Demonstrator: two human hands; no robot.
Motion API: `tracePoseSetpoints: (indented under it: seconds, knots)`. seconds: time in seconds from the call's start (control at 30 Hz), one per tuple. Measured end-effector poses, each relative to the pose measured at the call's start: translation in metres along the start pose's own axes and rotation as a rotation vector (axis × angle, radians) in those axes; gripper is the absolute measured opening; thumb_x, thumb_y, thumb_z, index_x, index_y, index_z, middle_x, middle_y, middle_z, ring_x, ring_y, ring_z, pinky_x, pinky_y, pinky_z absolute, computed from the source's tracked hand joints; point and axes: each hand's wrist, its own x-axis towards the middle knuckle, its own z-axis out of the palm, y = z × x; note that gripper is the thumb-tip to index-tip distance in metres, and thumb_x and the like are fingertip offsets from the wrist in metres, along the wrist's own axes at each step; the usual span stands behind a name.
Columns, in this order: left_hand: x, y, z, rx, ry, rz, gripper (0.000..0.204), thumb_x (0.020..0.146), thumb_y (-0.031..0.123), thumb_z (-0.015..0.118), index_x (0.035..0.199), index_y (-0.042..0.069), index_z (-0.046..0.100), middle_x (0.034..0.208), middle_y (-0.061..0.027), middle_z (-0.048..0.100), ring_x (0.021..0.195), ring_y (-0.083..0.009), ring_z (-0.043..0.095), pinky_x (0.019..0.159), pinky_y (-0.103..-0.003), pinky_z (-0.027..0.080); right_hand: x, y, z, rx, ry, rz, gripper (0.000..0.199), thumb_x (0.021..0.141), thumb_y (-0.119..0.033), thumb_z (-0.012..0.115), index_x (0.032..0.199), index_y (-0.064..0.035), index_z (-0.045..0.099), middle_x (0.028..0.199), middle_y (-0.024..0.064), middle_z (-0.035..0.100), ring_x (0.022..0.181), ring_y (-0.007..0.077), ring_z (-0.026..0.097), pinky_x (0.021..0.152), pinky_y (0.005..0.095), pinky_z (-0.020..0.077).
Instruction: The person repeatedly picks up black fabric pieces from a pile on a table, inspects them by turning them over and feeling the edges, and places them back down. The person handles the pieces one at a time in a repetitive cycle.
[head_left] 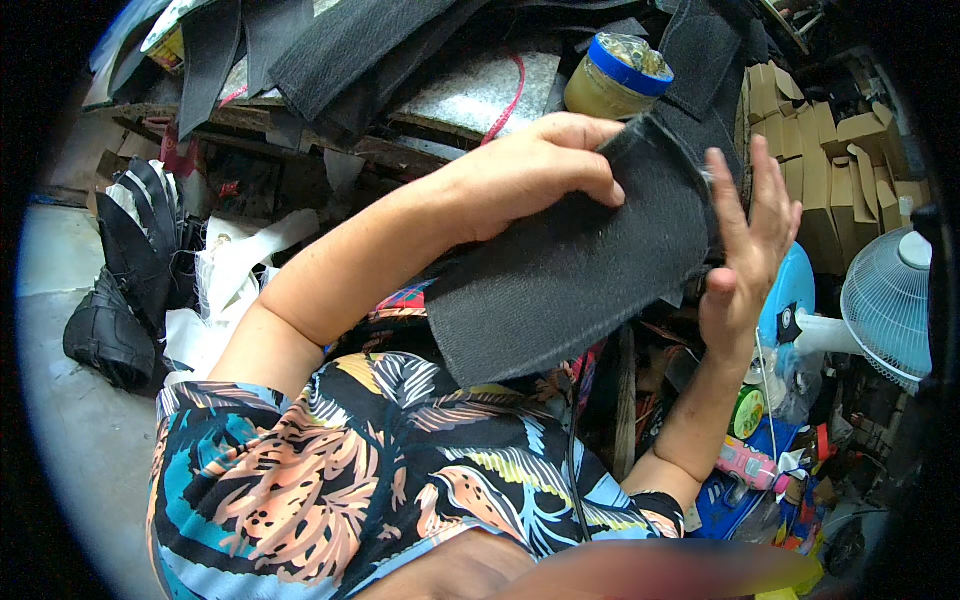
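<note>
A black, leather-like piece (570, 285) with a grainy surface is held up in front of my body, tilted up to the right. My left hand (540, 172) grips its upper edge, the thumb pressed on the near face and the other fingers partly hidden behind. At the piece's right end, my right hand (748, 245) is raised with fingers stretched apart. I cannot tell whether its fingertips touch the edge. Just beyond the piece, a jar (618, 82) with a blue rim and yellowish contents stands on the workbench (480, 90).
More black strips (350, 60) lie heaped across the bench, near a pink cord (510, 95). Black shoes (110, 330) and white cloth scraps (235, 270) are at left. At right are cardboard boxes (820, 170), a fan (890, 300) and a pink bottle (748, 465).
</note>
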Motion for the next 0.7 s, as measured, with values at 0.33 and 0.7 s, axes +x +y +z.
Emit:
tracePoseSetpoints:
  seconds: [0.33, 0.7]
  knots:
    - [0.000, -0.005, 0.005, 0.104, 0.003, 0.077, 0.042, 0.082, 0.007, 0.061, 0.122, -0.001, 0.062, 0.103, -0.0087, 0.071, 0.087, -0.0140, 0.069, 0.081, -0.028, 0.056, -0.014, -0.012, 0.002, -0.068, 0.020, -0.053, 0.096, 0.079, -0.091, 0.009, 0.129, -0.0340, 0.067, 0.155, 0.0099, 0.039, 0.143, 0.0336, 0.032, 0.116, 0.0641, 0.0077]
    - [-0.001, -0.003, -0.002, 0.012, 0.072, 0.046, 0.038, 0.080, 0.008, 0.062, 0.117, -0.002, 0.063, 0.099, -0.0084, 0.070, 0.086, -0.0139, 0.068, 0.079, -0.028, 0.056, -0.021, 0.002, -0.010, 0.265, 0.184, 0.105, 0.098, 0.086, -0.085, 0.007, 0.115, -0.0191, 0.074, 0.150, 0.0148, 0.046, 0.140, 0.0354, 0.038, 0.118, 0.0593, 0.0080]
